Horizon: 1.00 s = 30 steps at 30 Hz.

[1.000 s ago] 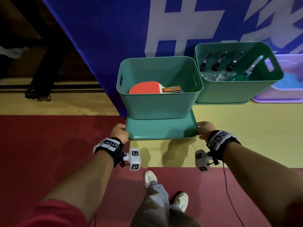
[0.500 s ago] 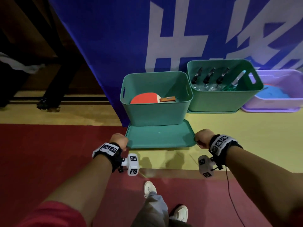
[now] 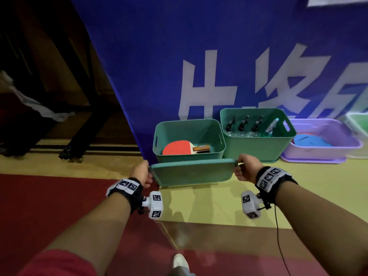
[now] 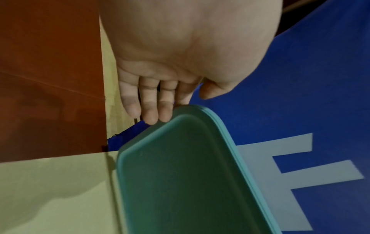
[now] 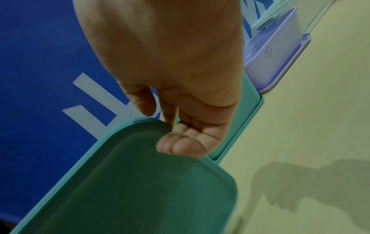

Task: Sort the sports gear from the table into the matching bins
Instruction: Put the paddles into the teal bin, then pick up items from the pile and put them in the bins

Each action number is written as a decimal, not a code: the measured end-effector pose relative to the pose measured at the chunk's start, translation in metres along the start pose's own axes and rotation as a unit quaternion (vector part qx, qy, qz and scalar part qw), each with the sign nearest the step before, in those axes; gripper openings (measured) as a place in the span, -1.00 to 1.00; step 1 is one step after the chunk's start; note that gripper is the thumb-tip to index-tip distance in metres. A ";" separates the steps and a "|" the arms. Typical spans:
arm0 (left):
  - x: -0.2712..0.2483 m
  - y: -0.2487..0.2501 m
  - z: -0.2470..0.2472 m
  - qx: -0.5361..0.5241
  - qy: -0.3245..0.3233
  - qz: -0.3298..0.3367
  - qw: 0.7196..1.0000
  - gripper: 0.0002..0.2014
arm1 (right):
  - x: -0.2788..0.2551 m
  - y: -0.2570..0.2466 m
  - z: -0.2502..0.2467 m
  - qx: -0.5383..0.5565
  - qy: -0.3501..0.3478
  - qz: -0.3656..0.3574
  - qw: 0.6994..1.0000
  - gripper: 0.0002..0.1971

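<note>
Both my bare forearms reach forward, each wrist strapped with a black band carrying white marker tags. My left hand (image 3: 141, 173) grips the left end of the flat teal plastic lid (image 3: 191, 174), fingers (image 4: 149, 109) under it and thumb on the rim. My right hand (image 3: 245, 170) grips the right end, fingers (image 5: 180, 145) curled underneath, thumb above.

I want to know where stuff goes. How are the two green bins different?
The left green bin holds a red table tennis paddle lying flat; the right green bin holds black-handled gear standing up. The left one sits nearer, the right one further back. Both are teal, open-topped and have handle slots.
</note>
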<state>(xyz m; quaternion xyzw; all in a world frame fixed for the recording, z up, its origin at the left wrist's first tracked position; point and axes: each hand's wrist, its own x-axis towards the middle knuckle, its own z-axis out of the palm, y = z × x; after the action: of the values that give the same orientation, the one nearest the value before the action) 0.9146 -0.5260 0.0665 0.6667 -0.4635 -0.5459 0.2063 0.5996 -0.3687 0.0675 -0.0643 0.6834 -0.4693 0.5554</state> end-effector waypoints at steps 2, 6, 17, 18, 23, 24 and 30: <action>-0.006 0.014 -0.002 -0.019 -0.002 0.012 1.000 -0.78 | -0.006 -0.011 -0.002 -0.011 0.019 -0.028 0.999 -0.89; -0.010 0.029 -0.011 0.061 0.020 0.134 0.989 -0.87 | -0.016 -0.027 -0.002 -0.075 0.032 -0.111 0.990 -0.92; 0.050 0.067 -0.008 -0.076 -0.029 0.189 0.979 -0.93 | 0.012 -0.056 0.019 -0.141 0.092 -0.198 0.966 -0.82; 0.057 0.072 -0.007 -0.095 -0.034 0.177 0.979 -0.93 | 0.017 -0.056 0.021 -0.147 0.088 -0.186 0.968 -0.81; 0.082 0.096 -0.004 -0.166 -0.017 0.141 0.976 -0.92 | 0.042 -0.049 0.026 -0.156 0.058 -0.135 0.977 -0.85; 0.090 0.100 -0.002 -0.169 -0.014 0.140 0.975 -0.93 | 0.045 -0.049 0.028 -0.137 0.062 -0.136 0.979 -0.85; 0.122 0.099 0.001 -0.089 -0.050 0.112 0.989 -0.61 | 0.070 -0.065 0.046 -0.032 0.079 -0.136 0.987 -0.77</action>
<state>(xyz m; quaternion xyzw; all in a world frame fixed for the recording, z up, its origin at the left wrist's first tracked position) 0.8721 -0.6765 0.0783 0.5618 -0.4943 -0.5911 0.3012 0.5828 -0.4730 0.0674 -0.1365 0.7248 -0.5220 0.4284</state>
